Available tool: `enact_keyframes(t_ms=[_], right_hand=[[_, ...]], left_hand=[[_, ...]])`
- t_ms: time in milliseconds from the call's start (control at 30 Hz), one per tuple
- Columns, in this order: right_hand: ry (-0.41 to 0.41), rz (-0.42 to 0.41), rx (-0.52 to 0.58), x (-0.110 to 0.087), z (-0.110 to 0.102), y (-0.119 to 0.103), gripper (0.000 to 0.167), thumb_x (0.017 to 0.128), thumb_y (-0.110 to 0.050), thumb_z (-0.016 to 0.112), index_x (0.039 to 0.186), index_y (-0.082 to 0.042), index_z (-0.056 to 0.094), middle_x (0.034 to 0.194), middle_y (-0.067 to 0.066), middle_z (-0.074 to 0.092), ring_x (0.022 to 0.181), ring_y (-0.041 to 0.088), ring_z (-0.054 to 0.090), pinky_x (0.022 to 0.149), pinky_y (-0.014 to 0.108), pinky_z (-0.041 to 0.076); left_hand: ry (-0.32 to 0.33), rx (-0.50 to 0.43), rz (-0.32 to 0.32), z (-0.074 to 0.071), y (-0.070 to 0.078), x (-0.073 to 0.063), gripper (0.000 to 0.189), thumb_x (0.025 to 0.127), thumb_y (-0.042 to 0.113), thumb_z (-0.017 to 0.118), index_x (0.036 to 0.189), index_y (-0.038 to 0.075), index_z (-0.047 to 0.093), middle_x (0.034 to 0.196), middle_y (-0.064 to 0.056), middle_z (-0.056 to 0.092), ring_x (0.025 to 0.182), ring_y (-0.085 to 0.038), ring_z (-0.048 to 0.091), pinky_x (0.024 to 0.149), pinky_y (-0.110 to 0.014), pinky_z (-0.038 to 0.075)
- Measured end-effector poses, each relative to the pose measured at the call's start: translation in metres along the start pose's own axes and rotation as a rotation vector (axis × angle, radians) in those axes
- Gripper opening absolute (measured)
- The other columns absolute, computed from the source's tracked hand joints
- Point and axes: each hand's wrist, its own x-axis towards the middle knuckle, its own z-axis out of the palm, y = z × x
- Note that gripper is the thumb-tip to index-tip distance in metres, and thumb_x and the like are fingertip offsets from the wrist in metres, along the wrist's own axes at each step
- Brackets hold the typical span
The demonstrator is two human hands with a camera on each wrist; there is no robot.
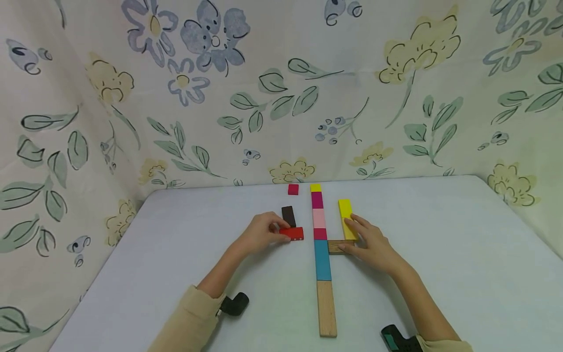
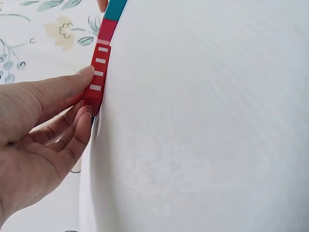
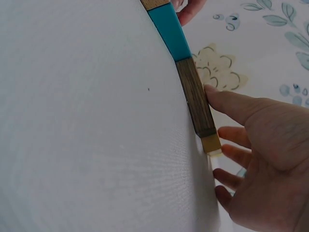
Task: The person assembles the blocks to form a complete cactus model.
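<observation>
My left hand (image 1: 262, 232) pinches a small red block (image 1: 297, 233) by its left end, between thumb and fingers. White marks run along the red block's near side in the left wrist view. A dark brown block (image 1: 288, 216) lies just behind it. My right hand (image 1: 374, 244) has its fingers spread. Its thumb touches a brown wooden block (image 1: 336, 247), and its fingertips reach a yellow block (image 1: 350, 229). Between the hands runs a row of blocks, with pink (image 1: 318, 218), blue (image 1: 322, 260) and light wood (image 1: 327, 308) pieces end to end.
Behind the left hand lies a lone red square block (image 1: 293, 189). Another yellow block (image 1: 345, 208) joins the one by my right hand. Everything lies flat on a white table (image 1: 176, 274), and a flowered cloth (image 1: 281, 98) hangs along its back edge.
</observation>
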Motion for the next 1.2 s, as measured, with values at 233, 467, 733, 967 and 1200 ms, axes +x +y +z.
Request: enact_keyframes(t_ms=[233, 467, 733, 967, 1200], right_hand=[[0.004, -0.004, 0.004, 0.0, 0.0, -0.001, 0.074, 0.094, -0.03, 0.077, 0.153, 0.004, 0.049, 0.162, 0.031, 0.039, 0.146, 0.058, 0.035, 0.102, 0.079, 0.043], [0.005, -0.003, 0.008, 0.0, 0.0, -0.002, 0.074, 0.095, -0.03, 0.077, 0.153, 0.004, 0.048, 0.162, 0.031, 0.038, 0.146, 0.058, 0.034, 0.103, 0.08, 0.041], [0.004, 0.006, 0.0, 0.0, 0.0, -0.001, 0.075, 0.095, -0.031, 0.077, 0.154, 0.004, 0.048, 0.162, 0.031, 0.038, 0.147, 0.057, 0.034, 0.104, 0.08, 0.041], [0.008, 0.005, -0.01, 0.0, 0.0, -0.001, 0.075, 0.094, -0.031, 0.078, 0.154, 0.004, 0.048, 0.162, 0.031, 0.038, 0.147, 0.057, 0.034, 0.103, 0.078, 0.044], [0.007, 0.001, -0.005, 0.0, 0.0, -0.001, 0.074, 0.094, -0.03, 0.078, 0.153, 0.004, 0.049, 0.162, 0.031, 0.038, 0.147, 0.058, 0.034, 0.102, 0.079, 0.043]], left_hand=[[0.029, 0.001, -0.025, 0.0, 0.003, 0.009, 0.027, 0.091, 0.011, 0.084, 0.116, 0.005, 0.079, 0.105, -0.006, 0.069, 0.096, -0.021, 0.06, 0.081, -0.029, 0.056], [0.039, 0.017, 0.002, -0.002, 0.002, 0.013, 0.025, 0.092, 0.009, 0.082, 0.116, 0.001, 0.078, 0.106, -0.01, 0.069, 0.096, -0.022, 0.061, 0.082, -0.03, 0.057], [0.013, -0.008, 0.0, 0.002, 0.004, 0.018, 0.026, 0.092, 0.009, 0.082, 0.117, 0.002, 0.079, 0.104, -0.009, 0.068, 0.093, -0.021, 0.061, 0.08, -0.026, 0.055], [0.033, 0.02, 0.022, 0.007, 0.009, 0.02, 0.026, 0.093, 0.008, 0.081, 0.118, 0.002, 0.078, 0.103, -0.008, 0.067, 0.091, -0.019, 0.059, 0.076, -0.023, 0.052], [0.055, 0.015, 0.005, 0.01, 0.013, 0.021, 0.027, 0.093, 0.009, 0.081, 0.119, 0.003, 0.078, 0.104, -0.008, 0.067, 0.092, -0.02, 0.059, 0.078, -0.026, 0.055]])
